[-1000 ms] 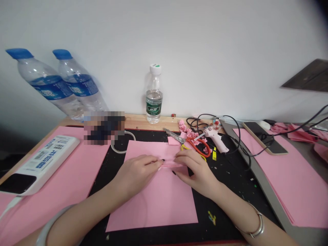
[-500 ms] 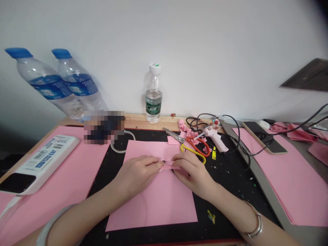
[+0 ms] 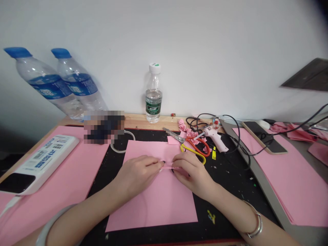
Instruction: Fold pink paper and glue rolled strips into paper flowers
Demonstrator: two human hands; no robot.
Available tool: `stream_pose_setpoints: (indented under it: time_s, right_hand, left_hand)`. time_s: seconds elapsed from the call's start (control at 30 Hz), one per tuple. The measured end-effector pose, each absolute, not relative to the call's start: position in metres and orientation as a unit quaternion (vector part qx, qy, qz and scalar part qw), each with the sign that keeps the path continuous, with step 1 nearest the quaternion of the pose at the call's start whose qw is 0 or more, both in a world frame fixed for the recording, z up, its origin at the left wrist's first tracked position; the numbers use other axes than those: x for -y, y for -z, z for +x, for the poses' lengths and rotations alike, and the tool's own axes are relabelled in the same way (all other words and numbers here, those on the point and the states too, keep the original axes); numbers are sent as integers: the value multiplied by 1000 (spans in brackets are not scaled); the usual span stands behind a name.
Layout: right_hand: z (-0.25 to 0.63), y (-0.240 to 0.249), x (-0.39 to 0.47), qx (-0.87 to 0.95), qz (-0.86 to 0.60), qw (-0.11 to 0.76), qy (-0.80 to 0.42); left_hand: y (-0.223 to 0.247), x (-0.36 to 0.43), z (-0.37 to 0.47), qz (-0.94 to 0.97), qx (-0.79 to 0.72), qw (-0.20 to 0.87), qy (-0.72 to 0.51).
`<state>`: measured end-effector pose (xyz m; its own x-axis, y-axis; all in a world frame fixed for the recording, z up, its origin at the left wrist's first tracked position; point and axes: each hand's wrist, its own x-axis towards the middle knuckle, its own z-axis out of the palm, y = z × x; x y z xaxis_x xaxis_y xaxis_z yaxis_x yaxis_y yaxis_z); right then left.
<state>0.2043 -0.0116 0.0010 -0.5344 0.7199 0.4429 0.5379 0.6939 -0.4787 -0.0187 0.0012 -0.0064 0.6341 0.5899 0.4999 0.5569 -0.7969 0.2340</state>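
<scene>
A narrow folded piece of pink paper (image 3: 169, 167) spans the gap between my two hands, seen nearly edge-on. My left hand (image 3: 139, 171) is closed on its left end, with a dark spot at the fingertips. On the right end, my right hand (image 3: 193, 172) pinches it with curled fingers. Both hands are over a flat sheet of pink paper (image 3: 159, 208) on the black mat (image 3: 228, 218). Just beyond my right hand lie scissors (image 3: 196, 147) with one red and one yellow handle. My fingers hide much of the folded piece.
A pink glue gun (image 3: 216, 138) with black cable lies at the back right near pink scraps (image 3: 182, 125). A small water bottle (image 3: 153, 102) stands by the wall. Left are a white power bank (image 3: 48, 160) and two large bottles (image 3: 51, 85); right, a phone (image 3: 266, 138) on pink sheets (image 3: 292, 184).
The folded pink paper has tilted very slightly between my fingers, its edge now looking thinner. Both hands stay in the same place and keep their hold.
</scene>
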Motion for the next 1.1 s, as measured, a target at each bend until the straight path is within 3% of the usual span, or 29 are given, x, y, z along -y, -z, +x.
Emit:
stream_pose_setpoints:
  time_s: [1.1]
  right_hand:
    - [200, 3, 12, 862, -368, 301, -174]
  left_hand:
    - [11, 3, -13, 896, -308, 32, -317]
